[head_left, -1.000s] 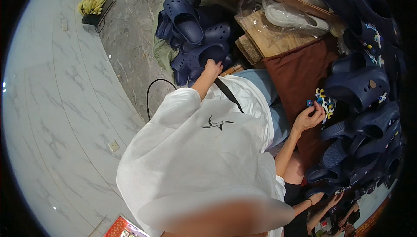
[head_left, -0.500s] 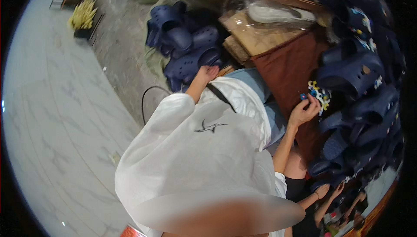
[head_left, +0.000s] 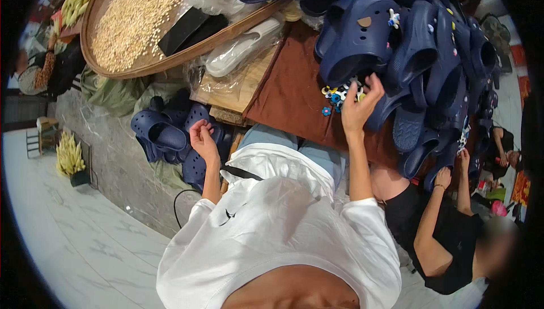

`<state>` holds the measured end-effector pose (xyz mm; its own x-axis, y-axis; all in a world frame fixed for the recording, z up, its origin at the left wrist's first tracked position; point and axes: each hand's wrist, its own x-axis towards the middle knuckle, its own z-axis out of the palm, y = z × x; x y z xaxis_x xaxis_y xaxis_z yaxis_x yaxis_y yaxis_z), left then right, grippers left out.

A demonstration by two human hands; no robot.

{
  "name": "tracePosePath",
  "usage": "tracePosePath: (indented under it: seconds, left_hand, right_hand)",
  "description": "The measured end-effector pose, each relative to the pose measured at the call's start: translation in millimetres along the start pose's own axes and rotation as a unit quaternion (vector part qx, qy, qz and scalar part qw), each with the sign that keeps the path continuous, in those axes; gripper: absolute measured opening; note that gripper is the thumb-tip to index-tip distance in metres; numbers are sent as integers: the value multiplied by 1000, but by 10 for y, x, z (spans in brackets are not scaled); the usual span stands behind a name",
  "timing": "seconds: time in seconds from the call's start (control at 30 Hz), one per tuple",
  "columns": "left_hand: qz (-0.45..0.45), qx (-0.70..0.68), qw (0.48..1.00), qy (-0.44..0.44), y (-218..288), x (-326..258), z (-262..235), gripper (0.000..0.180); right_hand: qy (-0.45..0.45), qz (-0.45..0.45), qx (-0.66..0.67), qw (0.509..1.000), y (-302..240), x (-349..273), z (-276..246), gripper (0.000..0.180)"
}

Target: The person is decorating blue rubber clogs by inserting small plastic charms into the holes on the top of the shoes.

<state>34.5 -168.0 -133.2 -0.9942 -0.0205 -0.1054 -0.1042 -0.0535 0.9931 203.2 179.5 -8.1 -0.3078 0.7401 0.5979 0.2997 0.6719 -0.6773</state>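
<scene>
My left hand [head_left: 204, 139] hovers beside a heap of navy clogs [head_left: 161, 133], its fingers loosely bent and apart, with nothing visible in them. On the brown cloth [head_left: 294, 96] lies a small pile of colourful shoe charms [head_left: 337, 98], some flower-shaped, blue, white and yellow. My right hand [head_left: 361, 105] is over the right side of that pile, thumb and fingers apart, with no object seen between them. Just beyond its fingertips is the opening of a large navy clog [head_left: 362, 37] that has a charm on its upper.
Stacked navy clogs [head_left: 447, 54] line the right side. A wide woven tray [head_left: 144, 73] of pale kernels stands at the far left, near a bagged white shoe [head_left: 243, 48] on a wooden board [head_left: 229, 90]. Another person [head_left: 447, 241] in black works at the right.
The view has swung, bringing the kernel tray and the neighbouring person more fully into sight. My right hand's fingers have spread from a near-pinch at the charms. My left hand has lifted, fingers up.
</scene>
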Motion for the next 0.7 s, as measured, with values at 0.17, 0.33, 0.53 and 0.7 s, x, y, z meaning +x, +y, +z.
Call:
tracePosePath:
  seconds: [0.17, 0.33, 0.53, 0.7]
  left_hand:
    - [146, 20, 982, -117, 572, -66, 520, 13]
    - [95, -2, 974, -208, 739, -213, 1021, 13]
    - [71, -74, 960, -259, 961, -337, 1446, 14]
    - [97, -30, 951, -292, 939, -347, 1521, 15]
  right_hand:
    - [13, -1, -102, 995, 60, 568, 72, 53]
    - [8, 28, -89, 996, 104, 760, 13, 34]
    - [-57, -19, -99, 993, -407, 317, -126, 29]
    - [-148, -22, -60, 987, -620, -498, -96, 29]
